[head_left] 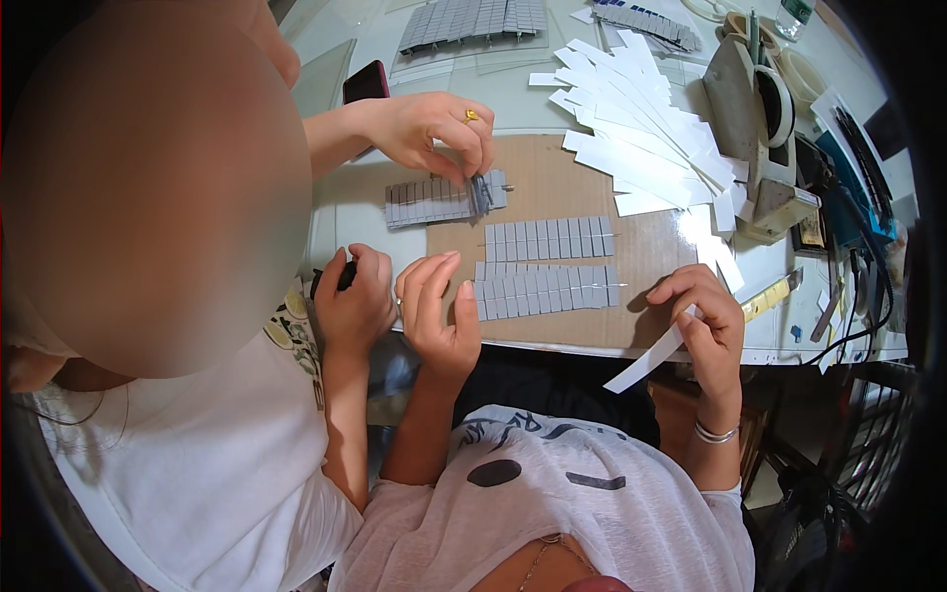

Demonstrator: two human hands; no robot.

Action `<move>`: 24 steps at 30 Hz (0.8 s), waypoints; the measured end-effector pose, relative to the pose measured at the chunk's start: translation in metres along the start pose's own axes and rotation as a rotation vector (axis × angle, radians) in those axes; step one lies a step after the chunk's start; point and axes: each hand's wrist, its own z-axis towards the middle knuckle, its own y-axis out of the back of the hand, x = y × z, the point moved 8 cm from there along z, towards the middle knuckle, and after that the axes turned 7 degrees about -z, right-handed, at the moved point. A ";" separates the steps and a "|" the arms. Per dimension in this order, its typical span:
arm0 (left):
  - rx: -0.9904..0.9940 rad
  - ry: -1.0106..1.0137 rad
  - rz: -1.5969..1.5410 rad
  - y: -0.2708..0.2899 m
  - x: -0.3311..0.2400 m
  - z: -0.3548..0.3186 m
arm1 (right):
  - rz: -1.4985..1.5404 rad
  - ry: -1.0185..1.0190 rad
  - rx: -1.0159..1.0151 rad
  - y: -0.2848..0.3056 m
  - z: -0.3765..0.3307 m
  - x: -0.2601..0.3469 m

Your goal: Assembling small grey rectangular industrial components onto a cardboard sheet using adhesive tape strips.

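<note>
My right hand [708, 324], with a silver bangle at the wrist, pinches one end of a white paper strip [646, 361], which slants down to the left past the table's front edge. My left hand [436, 318] has its fingers apart and holds nothing. Its thumb is at the left end of the nearer row of small grey blocks [547, 292]; whether they touch I cannot tell. Just beyond lies a second row of grey blocks [548, 238]. Thin wire ends stick out at the right of both rows. They lie on a brown cardboard sheet [646, 237].
A co-worker's hand [444, 133] with a yellow ring handles another grey block row [424, 202]; their other hand [352, 306] holds something black. White strips [646, 128] are piled behind. A tape dispenser [735, 89], box cutter [769, 299] and cables lie right. More block rows [473, 22] sit at the back.
</note>
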 end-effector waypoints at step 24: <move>0.021 -0.007 0.023 -0.005 -0.005 -0.001 | 0.028 0.064 0.006 0.006 -0.001 -0.007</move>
